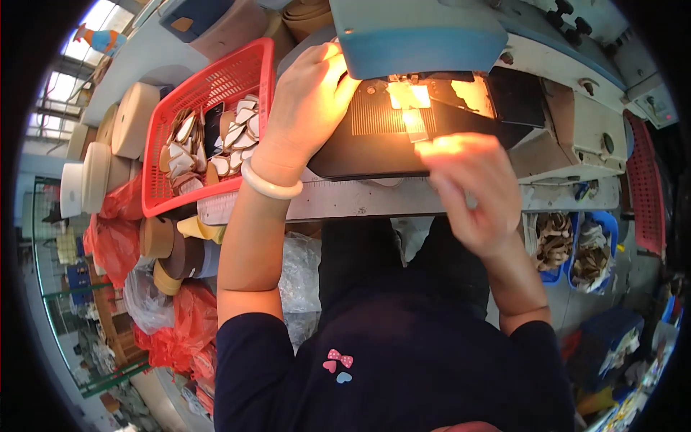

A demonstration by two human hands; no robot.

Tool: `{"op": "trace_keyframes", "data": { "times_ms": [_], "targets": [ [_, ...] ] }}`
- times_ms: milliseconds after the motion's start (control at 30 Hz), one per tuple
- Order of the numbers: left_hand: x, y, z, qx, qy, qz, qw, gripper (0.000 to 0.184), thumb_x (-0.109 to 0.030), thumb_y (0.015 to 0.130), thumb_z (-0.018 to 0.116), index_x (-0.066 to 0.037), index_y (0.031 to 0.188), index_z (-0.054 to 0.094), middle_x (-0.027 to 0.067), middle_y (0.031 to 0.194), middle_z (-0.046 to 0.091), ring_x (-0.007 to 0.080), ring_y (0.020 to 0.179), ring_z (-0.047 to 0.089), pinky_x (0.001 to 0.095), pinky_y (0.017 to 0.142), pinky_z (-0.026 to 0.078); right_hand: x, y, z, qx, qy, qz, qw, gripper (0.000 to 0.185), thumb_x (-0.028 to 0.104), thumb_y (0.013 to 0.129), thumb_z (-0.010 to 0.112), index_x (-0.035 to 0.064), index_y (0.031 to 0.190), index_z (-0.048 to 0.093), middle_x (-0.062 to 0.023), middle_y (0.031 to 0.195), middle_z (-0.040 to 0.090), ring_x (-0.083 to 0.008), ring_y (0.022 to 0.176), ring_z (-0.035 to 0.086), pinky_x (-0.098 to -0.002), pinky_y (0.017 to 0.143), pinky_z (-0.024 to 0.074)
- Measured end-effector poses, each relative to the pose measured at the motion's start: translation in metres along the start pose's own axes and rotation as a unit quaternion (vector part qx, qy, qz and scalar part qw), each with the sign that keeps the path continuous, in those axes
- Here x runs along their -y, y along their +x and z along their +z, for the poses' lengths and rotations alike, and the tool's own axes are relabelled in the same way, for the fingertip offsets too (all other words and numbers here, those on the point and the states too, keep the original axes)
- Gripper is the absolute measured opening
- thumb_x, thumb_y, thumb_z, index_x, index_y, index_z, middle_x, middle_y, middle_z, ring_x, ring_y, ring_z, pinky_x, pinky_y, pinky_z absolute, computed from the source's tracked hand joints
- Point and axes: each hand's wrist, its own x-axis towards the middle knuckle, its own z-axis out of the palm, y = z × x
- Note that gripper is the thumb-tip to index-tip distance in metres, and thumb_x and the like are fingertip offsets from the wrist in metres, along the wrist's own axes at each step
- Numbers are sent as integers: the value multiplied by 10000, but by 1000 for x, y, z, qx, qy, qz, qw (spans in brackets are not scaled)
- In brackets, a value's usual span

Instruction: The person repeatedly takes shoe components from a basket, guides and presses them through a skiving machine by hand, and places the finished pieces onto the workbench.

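Note:
My left hand [313,93], with a pale bangle [270,181] at the wrist, reaches to the left side of a blue machine head [425,43]. Its fingertips are partly hidden there, so what they hold, if anything, does not show. My right hand [475,191] is over the front edge of the dark machine bed [389,160]. Motion and glare smear its fingers. Their tips are close to a small bright strip [414,124] under the machine's lamp; whether they grip it is unclear. A ribbed plate [374,119] lies left of the strip.
A red basket [209,72] at the left holds many pale cut pieces [234,137]. Rolls of material [137,119] and red plastic bags [183,327] are farther left. Blue bins [608,248] with scraps stand on the floor at the right. A white table edge [338,198] runs in front of me.

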Motion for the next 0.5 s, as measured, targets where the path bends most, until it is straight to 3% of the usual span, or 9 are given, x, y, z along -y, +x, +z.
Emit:
{"op": "trace_keyframes", "data": {
  "times_ms": [167, 267, 367, 400, 467, 500],
  "targets": [
    [-2, -2, -5, 23, 29, -33, 999, 187, -113, 940, 757, -12, 1097, 753, 126, 1132, 748, 364, 1018, 693, 450, 898, 569, 4, -44, -8, 58, 46, -9, 997, 255, 55, 836, 858, 70, 1081, 791, -53, 1043, 796, -239, 960, 747, -349, 786, 557],
    [-15, -13, -23, 56, 45, -66, 995, 343, -196, 894, 837, -8, 1167, 752, 126, 1213, 752, 363, 1076, 702, 441, 942, 563, -4, -71, 3, 91, 76, 95, 988, 259, 21, 825, 852, 45, 1073, 780, -91, 1094, 801, -281, 1006, 754, -398, 839, 593],
    [-14, -40, -51, 92, -27, -70, 993, 563, -308, 784, 933, 3, 1214, 747, 113, 1271, 746, 344, 1149, 696, 425, 996, 547, -20, -74, 18, 94, 63, 87, 990, 241, 50, 846, 855, 58, 1075, 781, -94, 1163, 785, -311, 1030, 750, -429, 885, 596],
    [-20, -50, -65, 113, -28, -92, 989, 727, -365, 667, 987, 8, 1242, 746, 108, 1289, 738, 313, 1189, 683, 418, 1035, 530, -22, -77, 27, 88, 62, 91, 990, 243, 54, 845, 856, 63, 1077, 783, -92, 1172, 781, -317, 1032, 749, -435, 891, 595],
    [-26, -66, -85, 133, -13, -73, 988, 744, -342, 633, 991, 0, 1247, 747, 108, 1295, 732, 295, 1201, 672, 422, 1048, 521, -24, -80, 43, 95, 36, 88, 991, 254, 99, 846, 865, 76, 1086, 785, -86, 1173, 768, -328, 1053, 736, -442, 914, 586],
    [-33, -71, -90, 110, 27, -45, 993, 525, -190, 733, 950, -4, 1188, 766, 111, 1232, 751, 298, 1147, 696, 413, 1004, 545, -25, -78, 49, 101, 21, 78, 992, 258, 111, 847, 866, 74, 1089, 783, -86, 1169, 766, -330, 1057, 733, -445, 921, 584]
  ]
}}
